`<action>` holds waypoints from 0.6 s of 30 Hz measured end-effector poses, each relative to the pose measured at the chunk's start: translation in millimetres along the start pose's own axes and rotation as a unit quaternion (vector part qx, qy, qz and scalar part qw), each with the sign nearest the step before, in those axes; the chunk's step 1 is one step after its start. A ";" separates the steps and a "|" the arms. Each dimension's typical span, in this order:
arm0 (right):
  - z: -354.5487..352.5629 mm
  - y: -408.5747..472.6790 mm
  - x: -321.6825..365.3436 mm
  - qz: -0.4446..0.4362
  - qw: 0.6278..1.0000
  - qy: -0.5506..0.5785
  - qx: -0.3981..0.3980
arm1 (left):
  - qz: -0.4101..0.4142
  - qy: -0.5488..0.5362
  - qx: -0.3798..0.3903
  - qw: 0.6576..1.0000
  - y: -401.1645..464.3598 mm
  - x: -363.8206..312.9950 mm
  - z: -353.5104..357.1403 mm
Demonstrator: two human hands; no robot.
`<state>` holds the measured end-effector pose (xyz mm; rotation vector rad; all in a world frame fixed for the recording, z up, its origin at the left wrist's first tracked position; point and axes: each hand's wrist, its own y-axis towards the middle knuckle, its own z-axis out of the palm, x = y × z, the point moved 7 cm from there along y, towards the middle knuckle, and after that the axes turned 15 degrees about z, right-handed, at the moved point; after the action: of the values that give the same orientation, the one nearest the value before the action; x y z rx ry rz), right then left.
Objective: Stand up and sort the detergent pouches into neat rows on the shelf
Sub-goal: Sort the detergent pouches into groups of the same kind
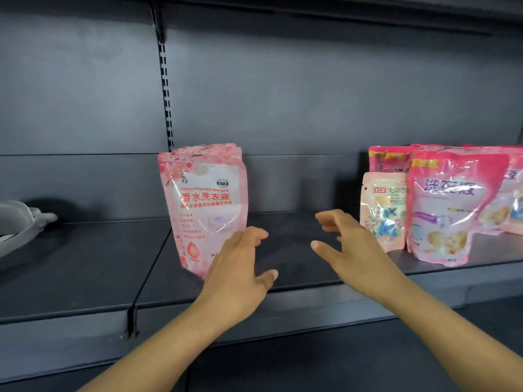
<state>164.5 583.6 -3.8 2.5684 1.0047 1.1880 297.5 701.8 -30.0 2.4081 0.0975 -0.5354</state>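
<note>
A pale pink detergent pouch with red lettering stands upright on the dark shelf, with more like it close behind. My left hand hovers open just in front of its lower right corner, holding nothing. My right hand is open over the bare middle of the shelf, fingers spread. To the right stand a small pale pouch with blue flowers and a larger bright pink pouch, with more pink pouches behind them.
A grey plastic object lies on the neighbouring shelf section at far left. A slotted upright divides the back panel. Another shelf overhangs above. The shelf's front lip runs across below my hands.
</note>
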 end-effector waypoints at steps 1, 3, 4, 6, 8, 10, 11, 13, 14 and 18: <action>-10.8 -0.1 -11.6 0.015 1.000 0.000 -0.007 | 0.008 -0.007 0.007 1.000 7.2 -6.7 9.1; -33.5 0.3 -35.9 0.048 0.999 0.004 -0.023 | 0.022 -0.017 0.020 0.999 21.6 -21.7 27.0; -45.5 1.6 -48.2 0.062 0.997 0.007 -0.035 | 0.026 -0.024 0.026 0.999 28.9 -29.3 36.0; -69.2 6.0 -70.9 0.087 0.994 0.013 -0.060 | 0.032 -0.040 0.036 0.998 42.1 -42.8 54.1; -91.0 11.4 -91.7 0.100 0.992 0.020 -0.078 | 0.038 -0.051 0.046 0.997 54.9 -55.4 72.3; -110.8 18.1 -111.2 0.101 0.990 0.029 -0.094 | 0.041 -0.056 0.051 0.996 69.2 -67.9 89.5; -120.9 22.0 -120.9 0.101 0.988 0.036 -0.108 | 0.042 -0.057 0.049 0.996 77.2 -74.4 97.4; -142.6 30.0 -140.1 0.102 0.982 0.056 -0.149 | 0.047 -0.055 0.037 0.997 93.9 -87.7 111.5; -154.5 34.4 -149.2 0.101 0.977 0.065 -0.174 | 0.048 -0.057 0.029 0.997 102.8 -93.7 119.0; -198.2 55.1 -180.6 0.099 0.954 0.095 -0.265 | 0.025 -0.070 0.003 0.997 135.6 -111.7 152.3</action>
<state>-33.8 399.9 38.6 2.1869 0.3771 1.5295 169.5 508.6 -11.2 2.3637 -0.0239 -0.6789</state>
